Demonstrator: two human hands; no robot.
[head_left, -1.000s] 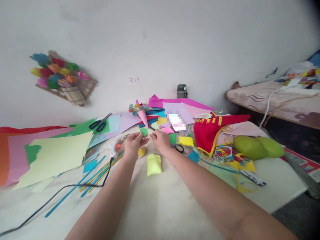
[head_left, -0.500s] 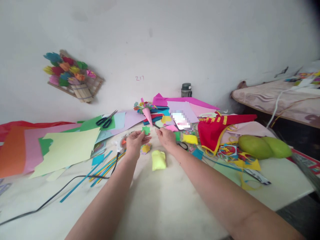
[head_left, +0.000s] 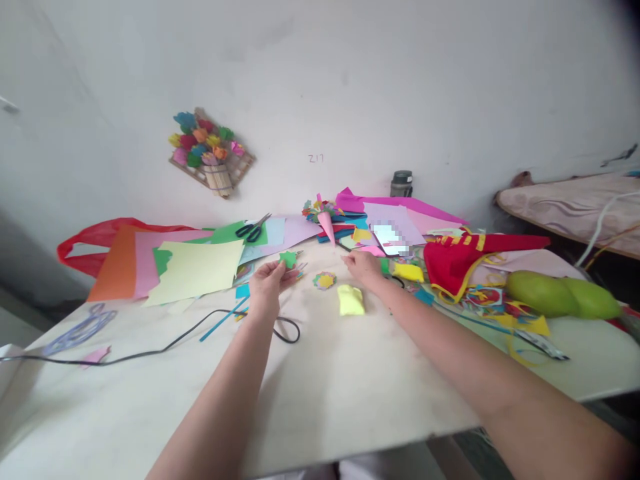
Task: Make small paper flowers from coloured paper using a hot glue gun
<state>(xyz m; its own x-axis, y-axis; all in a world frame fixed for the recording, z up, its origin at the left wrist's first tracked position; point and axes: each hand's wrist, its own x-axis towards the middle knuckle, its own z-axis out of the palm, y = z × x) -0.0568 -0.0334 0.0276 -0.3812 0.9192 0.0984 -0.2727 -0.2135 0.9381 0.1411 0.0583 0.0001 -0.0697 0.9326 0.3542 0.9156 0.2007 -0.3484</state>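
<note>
My left hand pinches a small green paper star between thumb and fingers, held up above the table. To its right my right hand is closed, fingertips together, around a thin dark stick whose kind I cannot make out. Between the hands, on the tabletop, lies a layered paper flower with a yellow centre. A pale yellow pillow-shaped piece sits nearer to me, below the right wrist. Behind the hands lies a pink paper cone topped with small coloured paper flowers.
Coloured paper sheets and scissors lie at left. A black cord crosses the front left. At right are a phone, red cloth, two green fruits and a cutter. A bottle stands behind.
My view has swung left, so the scene sits further right. My left hand still holds the green star and is now farther from the layered flower. The right hand stays closed.
</note>
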